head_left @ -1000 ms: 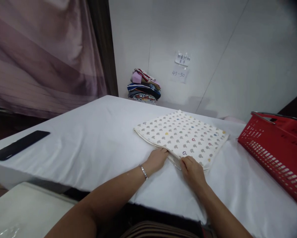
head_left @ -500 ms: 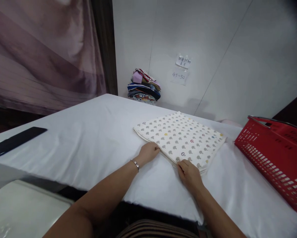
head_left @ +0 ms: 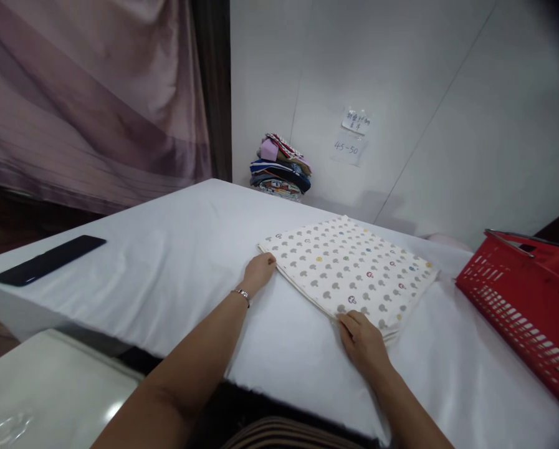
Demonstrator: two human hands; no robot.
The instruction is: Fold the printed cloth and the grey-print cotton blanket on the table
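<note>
A folded white cloth [head_left: 339,268] with a print of small grey shapes and a few coloured ones lies flat on the white-covered table. Its layers show along the near edge. My left hand [head_left: 259,272], with a bracelet at the wrist, pinches that edge close to the left corner. Farther right along the same edge, my right hand [head_left: 362,337] has its thumb and fingers closed on the cloth near the front corner. Parts of the fingertips are hidden by the hands themselves.
The white table cover [head_left: 176,249] has soft wrinkles. A red plastic basket [head_left: 517,299] stands at the right, and a dark flat slab [head_left: 48,259] lies at the left. Folded fabrics [head_left: 281,168] are stacked beyond the far edge. A whitish box-like surface [head_left: 50,386] is at lower left.
My left hand has slid left along the cloth's near edge towards its left corner. My right hand stays near the front corner. The view has shifted slightly.
</note>
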